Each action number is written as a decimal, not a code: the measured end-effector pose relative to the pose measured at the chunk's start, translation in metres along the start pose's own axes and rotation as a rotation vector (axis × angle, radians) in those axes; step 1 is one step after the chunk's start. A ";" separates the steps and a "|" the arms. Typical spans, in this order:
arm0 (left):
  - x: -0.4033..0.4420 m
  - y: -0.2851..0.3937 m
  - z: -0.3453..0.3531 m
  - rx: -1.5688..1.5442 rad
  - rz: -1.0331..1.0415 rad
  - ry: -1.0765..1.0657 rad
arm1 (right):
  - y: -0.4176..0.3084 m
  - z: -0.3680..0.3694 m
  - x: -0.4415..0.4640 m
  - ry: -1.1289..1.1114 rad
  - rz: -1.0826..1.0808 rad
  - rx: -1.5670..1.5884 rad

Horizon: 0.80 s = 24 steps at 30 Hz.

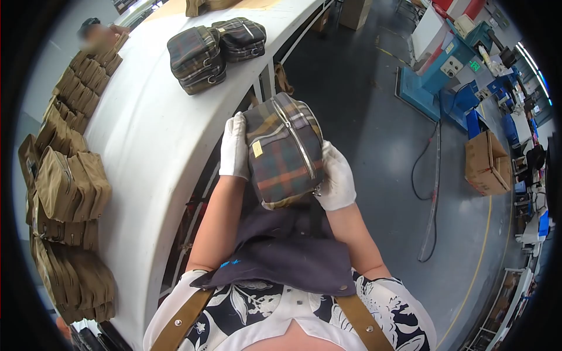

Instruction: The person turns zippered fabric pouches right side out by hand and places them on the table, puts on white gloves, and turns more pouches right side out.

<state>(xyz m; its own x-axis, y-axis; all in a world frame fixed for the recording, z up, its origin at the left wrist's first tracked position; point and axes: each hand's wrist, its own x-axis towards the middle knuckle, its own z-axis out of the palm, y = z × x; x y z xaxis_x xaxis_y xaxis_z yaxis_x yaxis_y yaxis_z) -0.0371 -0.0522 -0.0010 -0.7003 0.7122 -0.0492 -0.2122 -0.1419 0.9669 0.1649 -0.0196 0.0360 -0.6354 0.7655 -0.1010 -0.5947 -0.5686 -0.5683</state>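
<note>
A dark plaid zippered bag [275, 158] is held up in front of my chest, off the table. It has a silver zipper on the face toward me and a small yellow label at its left. My left hand [235, 147], in a white glove, grips the bag's left side. My right hand [338, 178], also gloved in white, grips its right side, with the fingers partly hidden behind it. Two similar plaid bags, a nearer one [196, 58] and a farther one [240, 38], stand side by side on the white table [137, 140].
Stacked brown bags [73, 181] line the table's far left side. A person [96, 38] is behind them at upper left. To the right are a blue machine [433, 88], a cardboard box [487, 164] and a dark hose [430, 205] on the grey floor.
</note>
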 end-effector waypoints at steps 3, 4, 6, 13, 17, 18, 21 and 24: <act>-0.001 0.005 0.001 -0.062 -0.111 0.051 | 0.015 -0.021 0.021 -0.080 -0.058 -0.003; -0.002 0.010 0.000 0.019 -0.080 0.069 | 0.002 -0.002 0.020 0.007 -0.017 -0.065; -0.011 0.026 0.000 0.135 0.109 0.078 | -0.020 0.022 0.025 0.161 -0.078 -0.097; -0.038 0.065 0.008 0.931 0.685 -0.415 | -0.024 0.040 0.090 -0.039 -0.401 -0.689; -0.010 -0.012 -0.017 0.066 -0.109 -0.656 | 0.002 0.018 0.108 0.139 -0.167 -0.446; -0.015 -0.013 -0.018 0.095 -0.087 -0.618 | -0.002 0.018 0.103 0.106 -0.147 -0.433; -0.021 -0.019 -0.018 0.212 0.028 -0.516 | -0.009 0.014 0.101 0.040 -0.108 -0.461; -0.017 -0.033 -0.023 0.315 0.192 -0.400 | 0.000 0.002 0.123 0.036 -0.072 -0.495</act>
<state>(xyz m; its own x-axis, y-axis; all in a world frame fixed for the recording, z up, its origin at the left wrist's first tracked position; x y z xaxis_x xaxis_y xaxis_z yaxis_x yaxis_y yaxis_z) -0.0340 -0.0759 -0.0380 -0.3793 0.9085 0.1752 0.1514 -0.1259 0.9804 0.0857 0.0735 0.0255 -0.5791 0.8122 -0.0703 -0.3259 -0.3097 -0.8933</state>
